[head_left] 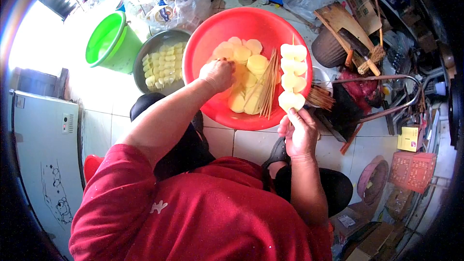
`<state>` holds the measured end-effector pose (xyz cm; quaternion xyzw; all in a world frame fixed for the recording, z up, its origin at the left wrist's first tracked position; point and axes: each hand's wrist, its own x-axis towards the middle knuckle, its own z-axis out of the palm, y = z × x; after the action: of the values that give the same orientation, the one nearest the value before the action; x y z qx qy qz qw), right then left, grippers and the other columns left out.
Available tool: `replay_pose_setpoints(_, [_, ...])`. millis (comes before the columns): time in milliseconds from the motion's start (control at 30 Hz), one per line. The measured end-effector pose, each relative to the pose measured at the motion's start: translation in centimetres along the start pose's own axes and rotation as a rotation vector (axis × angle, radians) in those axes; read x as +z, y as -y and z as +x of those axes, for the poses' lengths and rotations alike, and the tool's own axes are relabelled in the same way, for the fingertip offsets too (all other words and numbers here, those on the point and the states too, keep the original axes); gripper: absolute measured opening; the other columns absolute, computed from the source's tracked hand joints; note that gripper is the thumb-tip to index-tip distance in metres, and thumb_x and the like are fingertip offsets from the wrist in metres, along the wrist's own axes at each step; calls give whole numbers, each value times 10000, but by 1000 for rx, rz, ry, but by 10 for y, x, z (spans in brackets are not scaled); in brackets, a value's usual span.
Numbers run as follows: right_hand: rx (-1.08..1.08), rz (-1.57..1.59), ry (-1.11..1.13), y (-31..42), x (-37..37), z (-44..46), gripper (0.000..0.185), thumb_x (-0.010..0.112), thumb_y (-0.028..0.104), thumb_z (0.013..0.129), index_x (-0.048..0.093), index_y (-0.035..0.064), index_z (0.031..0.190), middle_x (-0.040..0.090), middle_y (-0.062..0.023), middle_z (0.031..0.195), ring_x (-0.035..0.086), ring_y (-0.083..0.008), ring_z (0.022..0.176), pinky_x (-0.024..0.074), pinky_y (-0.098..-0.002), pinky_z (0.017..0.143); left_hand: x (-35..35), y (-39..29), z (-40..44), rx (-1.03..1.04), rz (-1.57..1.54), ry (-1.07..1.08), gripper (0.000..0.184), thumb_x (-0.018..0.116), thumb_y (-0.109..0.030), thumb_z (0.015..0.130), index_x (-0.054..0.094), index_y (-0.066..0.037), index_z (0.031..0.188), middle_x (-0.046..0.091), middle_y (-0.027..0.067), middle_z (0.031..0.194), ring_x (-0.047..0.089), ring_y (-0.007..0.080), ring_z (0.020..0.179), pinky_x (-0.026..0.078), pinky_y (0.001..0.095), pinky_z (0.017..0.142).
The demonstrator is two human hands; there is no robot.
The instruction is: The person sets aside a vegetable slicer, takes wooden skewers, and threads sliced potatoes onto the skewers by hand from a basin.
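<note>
Skewer [292, 70] of pale slices [292, 84] at two o'clock: your right hand [299, 133] has its grip pinched on the lower end, likely leaving the upper end free. Your left hand [217, 74] is over loose slices [256, 64] in the red basin [244, 19] at twelve; whether that grip holds one cannot be told. Sticks [268, 84] lie at the basin's four o'clock, seemingly for easy reach.

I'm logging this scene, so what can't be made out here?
All in the head view:
What the left hand grips, if anything: hidden by the hand itself.
Lower end of the skewer: covered by its slices and the right hand.
Lower end of the white cabinet: lost in the dark lens edge.
Lettering on the yellow box: too small.
</note>
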<state>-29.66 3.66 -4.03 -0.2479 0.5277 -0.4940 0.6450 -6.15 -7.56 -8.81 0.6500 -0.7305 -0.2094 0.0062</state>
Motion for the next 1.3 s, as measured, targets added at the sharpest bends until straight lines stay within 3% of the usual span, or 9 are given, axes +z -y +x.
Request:
replay_pose_setpoints(267, [-9, -60, -19, -3, 1, 0, 166, 556, 145, 881, 606, 26, 985, 571, -35, 621, 525, -125, 467, 402, -245, 424, 38, -24, 15, 306, 181, -69, 336, 625, -272, 726, 641, -150, 1038, 544, 99, 1115, 448, 278, 1120, 368, 395, 973])
replay_pose_setpoints(400, [0, -87, -7, -5, -2, 0, 167, 562, 159, 880, 614, 18, 954, 581, -51, 631, 530, -126, 472, 419, -248, 435, 35, -32, 24, 352, 240, -46, 226, 514, -167, 774, 662, -91, 926, 581, 72, 1086, 468, 228, 1093, 379, 371, 916])
replay_pose_setpoints(600, [11, -181, 38, -8, 0, -1, 174, 569, 175, 887, 625, 13, 915, 598, -53, 653, 545, -122, 513, 449, -252, 470, 29, -34, 25, 399, 423, 73, 225, 568, -279, 765, 663, -156, 929, 629, 94, 997, 571, 264, 995, 450, 409, 870])
replay_pose_setpoints(700, [5, -187, 98, -12, -1, -1, 174, 572, 177, 885, 628, 16, 924, 601, -52, 657, 546, -122, 516, 447, -252, 473, 21, -36, 22, 254, 326, 179, 234, 560, -302, 773, 653, -146, 921, 661, 98, 888, 624, 266, 901, 497, 401, 797])
replay_pose_setpoints(833, [43, -215, 154, -14, -2, -6, 180, 580, 175, 878, 630, 11, 932, 602, -53, 651, 554, -125, 514, 443, -247, 473, -1, -18, 16, 159, -256, 18, 370, 733, -311, 670, 643, -88, 950, 663, 134, 873, 645, 273, 823, 510, 351, 737])
replay_pose_setpoints(933, [61, -281, 183, -12, -1, -11, 184, 585, 181, 871, 628, 8, 915, 602, -54, 647, 557, -126, 512, 445, -248, 473, -10, -8, 15, 120, -274, -82, 333, 725, -260, 698, 637, -66, 954, 661, 119, 839, 649, 234, 776, 511, 322, 707])
replay_pose_setpoints(1033, [56, -314, 214, -15, -1, -12, 189, 588, 189, 864, 625, 7, 898, 602, -55, 648, 558, -126, 516, 447, -251, 476, -18, -4, 12, -61, -763, 115, 287, 692, -222, 734, 632, -59, 964, 645, 90, 790, 634, 165, 720, 505, 278, 680])
replay_pose_setpoints(1233, [79, -368, 236, -13, 2, -13, 178, 588, 176, 861, 620, 2, 881, 594, -50, 642, 556, -129, 523, 456, -255, 490, -37, -3, 2, -110, -942, -57, 202, 627, -81, 755, 618, -63, 956, 621, 36, 750, 586, 117, 674, 486, 269, 648])
replay_pose_setpoints(1300, [79, -351, 264, -14, 1, -12, 171, 585, 168, 861, 621, 2, 884, 591, -47, 639, 554, -128, 521, 455, -255, 487, -36, -2, 5, -28, -1228, -240, 212, 631, -41, 738, 604, -55, 948, 616, 22, 793, 580, 123, 690, 478, 268, 641])
